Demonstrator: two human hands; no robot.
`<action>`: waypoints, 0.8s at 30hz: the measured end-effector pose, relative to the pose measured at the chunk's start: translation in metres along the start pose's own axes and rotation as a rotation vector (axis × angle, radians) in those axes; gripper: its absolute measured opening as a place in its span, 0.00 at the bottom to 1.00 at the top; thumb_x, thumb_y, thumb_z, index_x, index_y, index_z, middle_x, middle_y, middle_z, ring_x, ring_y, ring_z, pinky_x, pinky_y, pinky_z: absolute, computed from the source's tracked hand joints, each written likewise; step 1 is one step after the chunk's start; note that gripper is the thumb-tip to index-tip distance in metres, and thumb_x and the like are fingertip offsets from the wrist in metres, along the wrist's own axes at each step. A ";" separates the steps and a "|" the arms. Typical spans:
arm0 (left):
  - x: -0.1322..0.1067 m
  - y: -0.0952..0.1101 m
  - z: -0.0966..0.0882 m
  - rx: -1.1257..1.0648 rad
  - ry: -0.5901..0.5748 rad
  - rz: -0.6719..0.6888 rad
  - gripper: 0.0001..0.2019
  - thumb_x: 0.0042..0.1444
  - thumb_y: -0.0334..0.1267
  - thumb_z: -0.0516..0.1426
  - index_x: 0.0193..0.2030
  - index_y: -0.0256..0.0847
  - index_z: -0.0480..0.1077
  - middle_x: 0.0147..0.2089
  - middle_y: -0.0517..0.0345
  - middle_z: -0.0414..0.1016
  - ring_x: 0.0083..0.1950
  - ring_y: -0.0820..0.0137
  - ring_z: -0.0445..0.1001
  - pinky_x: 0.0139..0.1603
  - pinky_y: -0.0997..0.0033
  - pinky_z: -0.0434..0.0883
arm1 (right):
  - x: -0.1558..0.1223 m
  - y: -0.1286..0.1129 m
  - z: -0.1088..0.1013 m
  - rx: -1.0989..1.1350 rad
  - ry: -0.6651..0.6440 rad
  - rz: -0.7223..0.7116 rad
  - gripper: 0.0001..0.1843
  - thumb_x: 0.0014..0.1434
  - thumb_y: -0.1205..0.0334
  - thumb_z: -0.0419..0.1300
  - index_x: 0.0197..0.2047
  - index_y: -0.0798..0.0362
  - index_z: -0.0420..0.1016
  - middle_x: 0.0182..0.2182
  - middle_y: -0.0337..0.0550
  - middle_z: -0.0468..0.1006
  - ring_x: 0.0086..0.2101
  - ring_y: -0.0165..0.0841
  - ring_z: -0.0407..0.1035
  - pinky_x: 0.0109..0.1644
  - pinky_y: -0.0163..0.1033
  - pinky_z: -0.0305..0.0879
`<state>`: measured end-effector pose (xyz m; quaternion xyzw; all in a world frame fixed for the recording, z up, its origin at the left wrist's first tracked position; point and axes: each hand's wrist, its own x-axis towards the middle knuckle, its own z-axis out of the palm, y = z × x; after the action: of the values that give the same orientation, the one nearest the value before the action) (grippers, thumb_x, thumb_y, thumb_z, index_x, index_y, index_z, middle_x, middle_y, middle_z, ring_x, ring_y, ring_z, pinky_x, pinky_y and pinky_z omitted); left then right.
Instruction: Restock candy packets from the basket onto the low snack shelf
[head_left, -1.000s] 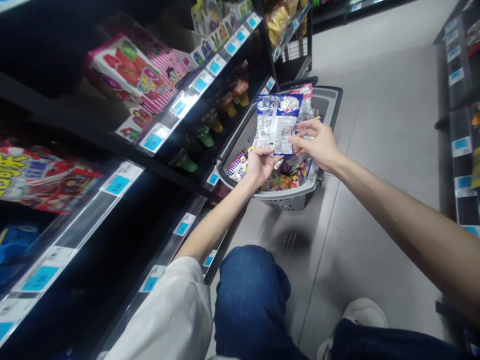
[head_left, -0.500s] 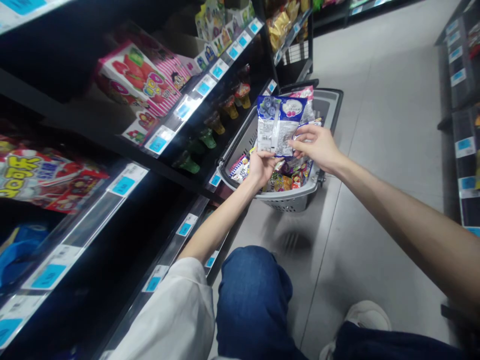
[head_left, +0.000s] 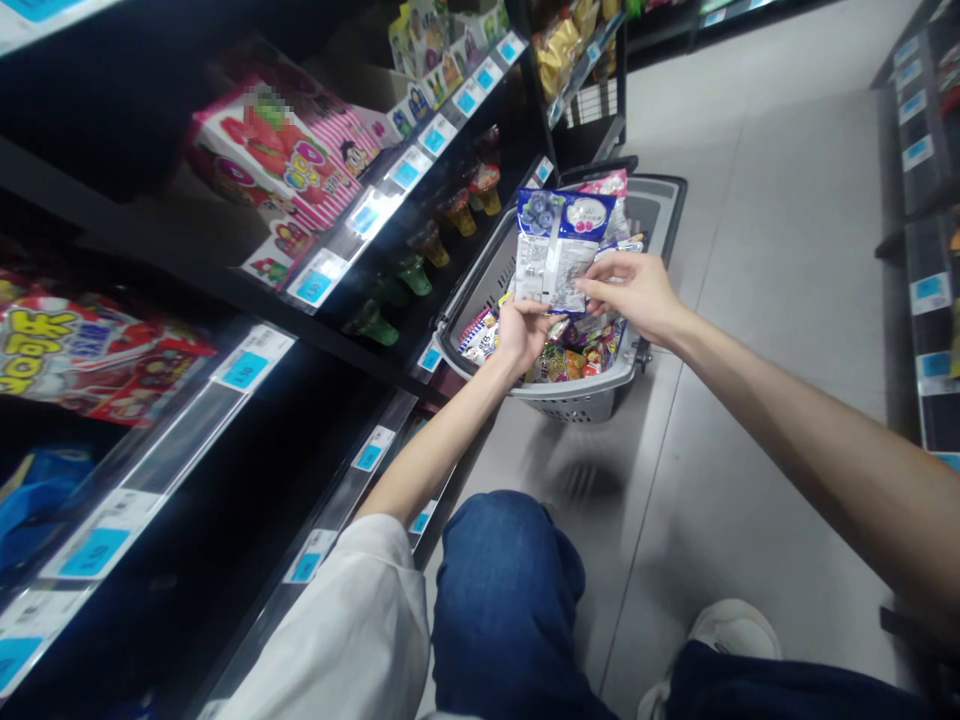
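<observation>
- Dark shelves (head_left: 180, 435) edged with price labels run down the left of a grey tiled floor (head_left: 720, 400).
- A blue and white packet (head_left: 568, 250) is held up above the basket (head_left: 574, 405), printed side towards the camera, a pale strip running down its middle.
- The left hand (head_left: 523, 335) grasps its bottom edge, thumb in front; the right hand (head_left: 634, 285) pinches its lower right side between thumb and fingers.
- A second ago glare washed out the packet's top; now the blueberry picture there shows clearly, so the packet or the view has tilted a little.
- Since half a second ago almost nothing has shifted, and both hands keep their places on the packet.
- That suggests a steady hold, perhaps to look at the print; the packet has not been let go.
- Below it, colourful snack bags (head_left: 570, 362) lie in the basket.
</observation>
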<state>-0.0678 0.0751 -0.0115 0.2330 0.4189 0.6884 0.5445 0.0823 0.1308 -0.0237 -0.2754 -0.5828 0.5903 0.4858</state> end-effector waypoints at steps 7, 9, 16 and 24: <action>0.003 -0.003 -0.003 0.073 -0.021 0.074 0.32 0.39 0.18 0.48 0.51 0.41 0.73 0.47 0.57 0.79 0.52 0.64 0.78 0.58 0.57 0.76 | 0.002 0.003 -0.001 0.008 0.008 0.014 0.14 0.48 0.58 0.75 0.32 0.55 0.77 0.28 0.42 0.77 0.26 0.31 0.72 0.29 0.37 0.74; 0.007 -0.006 -0.007 0.154 -0.052 0.133 0.31 0.41 0.21 0.50 0.53 0.42 0.72 0.50 0.56 0.79 0.57 0.62 0.75 0.62 0.54 0.73 | 0.004 0.004 -0.002 0.019 -0.001 0.029 0.17 0.49 0.54 0.75 0.35 0.55 0.78 0.32 0.44 0.78 0.29 0.32 0.74 0.33 0.39 0.77; 0.015 -0.026 -0.024 1.102 -0.642 0.720 0.39 0.49 0.36 0.60 0.71 0.46 0.58 0.78 0.55 0.46 0.78 0.54 0.41 0.78 0.45 0.41 | 0.006 -0.001 -0.003 0.078 -0.129 0.127 0.31 0.52 0.32 0.67 0.47 0.50 0.77 0.47 0.50 0.80 0.52 0.46 0.73 0.54 0.52 0.75; -0.017 -0.014 -0.008 1.520 -0.723 1.035 0.32 0.58 0.24 0.50 0.68 0.53 0.63 0.78 0.64 0.42 0.80 0.62 0.33 0.77 0.41 0.36 | 0.004 -0.010 -0.005 0.199 0.107 0.169 0.33 0.60 0.31 0.57 0.53 0.50 0.75 0.49 0.51 0.80 0.52 0.45 0.73 0.52 0.54 0.76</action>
<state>-0.0611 0.0576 -0.0246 0.8713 0.4046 0.2767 -0.0232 0.0878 0.1343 -0.0136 -0.3050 -0.4693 0.6686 0.4897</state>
